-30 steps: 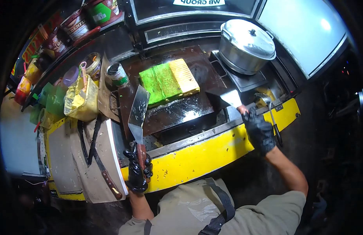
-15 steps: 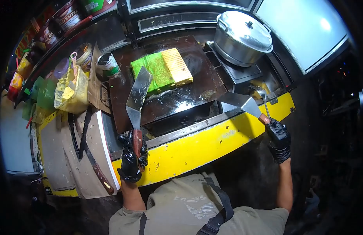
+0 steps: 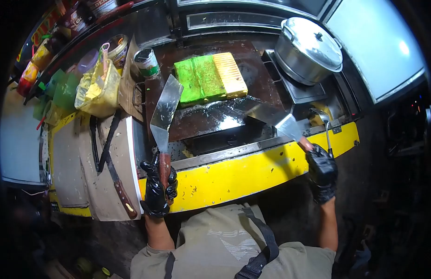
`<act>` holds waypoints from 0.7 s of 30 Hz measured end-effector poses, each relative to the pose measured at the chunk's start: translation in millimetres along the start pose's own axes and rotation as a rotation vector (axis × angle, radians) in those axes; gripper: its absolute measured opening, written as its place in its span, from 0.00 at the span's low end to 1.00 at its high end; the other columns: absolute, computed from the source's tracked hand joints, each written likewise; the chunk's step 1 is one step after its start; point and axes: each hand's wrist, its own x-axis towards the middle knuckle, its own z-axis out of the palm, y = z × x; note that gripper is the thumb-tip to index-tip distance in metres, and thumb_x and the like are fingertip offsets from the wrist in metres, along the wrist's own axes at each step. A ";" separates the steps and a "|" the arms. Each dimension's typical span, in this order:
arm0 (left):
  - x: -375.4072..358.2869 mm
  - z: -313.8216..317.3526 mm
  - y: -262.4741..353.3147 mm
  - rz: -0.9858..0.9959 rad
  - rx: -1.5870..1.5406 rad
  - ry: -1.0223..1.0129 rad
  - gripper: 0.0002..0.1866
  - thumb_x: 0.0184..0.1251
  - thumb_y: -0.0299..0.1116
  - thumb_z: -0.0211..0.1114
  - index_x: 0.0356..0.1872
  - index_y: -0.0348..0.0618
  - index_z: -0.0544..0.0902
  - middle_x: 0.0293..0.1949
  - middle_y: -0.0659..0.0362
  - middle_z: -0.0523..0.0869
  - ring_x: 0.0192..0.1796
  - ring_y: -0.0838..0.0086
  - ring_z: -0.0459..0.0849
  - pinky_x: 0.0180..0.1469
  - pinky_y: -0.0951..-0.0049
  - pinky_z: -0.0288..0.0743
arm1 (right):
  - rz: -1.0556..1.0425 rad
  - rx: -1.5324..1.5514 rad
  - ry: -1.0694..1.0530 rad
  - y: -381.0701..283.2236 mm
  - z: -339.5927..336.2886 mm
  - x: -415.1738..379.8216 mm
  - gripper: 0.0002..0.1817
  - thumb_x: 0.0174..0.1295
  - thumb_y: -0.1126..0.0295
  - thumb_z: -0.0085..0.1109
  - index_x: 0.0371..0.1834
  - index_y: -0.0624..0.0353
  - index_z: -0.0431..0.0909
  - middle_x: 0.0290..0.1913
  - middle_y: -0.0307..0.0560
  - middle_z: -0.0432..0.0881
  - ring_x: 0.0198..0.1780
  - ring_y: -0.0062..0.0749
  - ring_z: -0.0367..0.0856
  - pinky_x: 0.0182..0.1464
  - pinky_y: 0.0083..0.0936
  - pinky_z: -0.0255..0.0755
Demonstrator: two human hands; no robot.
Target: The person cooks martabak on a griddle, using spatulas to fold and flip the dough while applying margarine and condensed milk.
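Observation:
On the dark griddle (image 3: 155, 107) sits a block of bread (image 3: 208, 78), mostly bright green on top with a toasted, ridged pale strip along its right side. My black-gloved left hand (image 3: 158, 188) is closed around the wooden handle of a metal spatula (image 3: 165, 109), whose upright blade reaches close to the bread's left edge. Another spatula (image 3: 287, 125) is in my gloved right hand (image 3: 321, 169), fingers wrapped round its handle. That blade slants up and left over the griddle, its tip below the bread's right front corner and apart from it. A metal ladle (image 3: 327, 130) rests beside my right hand.
A lidded pot (image 3: 308, 51) stands on a burner at the right. Leftward are a tub of yellow spread (image 3: 99, 95), a can (image 3: 146, 63), black tongs (image 3: 104, 144) and a wooden-handled knife (image 3: 122, 193) on cardboard. A yellow counter edge (image 3: 243, 169) runs along the front.
The right hand and its spatula have moved left, bringing the blade over the griddle nearer the bread. The camera view has shifted, so the scene sits further right. Both spatulas remain held.

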 end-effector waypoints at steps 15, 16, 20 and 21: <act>10.1 -21.3 -9.6 -0.081 -0.320 -0.274 0.36 0.63 0.64 0.45 0.65 0.51 0.64 0.52 0.61 0.80 0.23 0.84 0.78 0.19 0.86 0.67 | 0.195 0.235 -0.069 -64.6 -3.0 -10.0 0.20 0.49 0.82 0.56 0.49 0.62 0.76 0.45 0.55 0.80 0.47 0.49 0.78 0.51 0.35 0.70; 9.0 -16.1 -8.5 -0.052 -0.266 -0.173 0.35 0.63 0.65 0.46 0.63 0.51 0.66 0.48 0.60 0.81 0.22 0.83 0.79 0.18 0.86 0.67 | 0.180 0.208 -0.080 -70.7 -12.7 -7.4 0.20 0.49 0.83 0.56 0.49 0.62 0.76 0.44 0.55 0.80 0.46 0.49 0.79 0.51 0.35 0.71; 7.6 -7.5 -1.4 -0.055 -0.073 -0.076 0.30 0.64 0.64 0.44 0.59 0.56 0.66 0.23 0.67 0.71 0.16 0.86 0.66 0.17 0.86 0.61 | 0.175 0.252 -0.104 -92.1 11.3 5.0 0.20 0.49 0.82 0.56 0.49 0.61 0.76 0.44 0.58 0.79 0.46 0.51 0.78 0.51 0.36 0.71; 8.4 -6.1 0.0 -0.058 -0.071 -0.079 0.30 0.64 0.64 0.44 0.59 0.56 0.66 0.23 0.67 0.71 0.16 0.86 0.66 0.17 0.86 0.61 | 0.203 0.278 -0.119 -92.6 24.2 3.8 0.20 0.48 0.81 0.57 0.48 0.61 0.76 0.44 0.59 0.78 0.47 0.52 0.77 0.51 0.37 0.71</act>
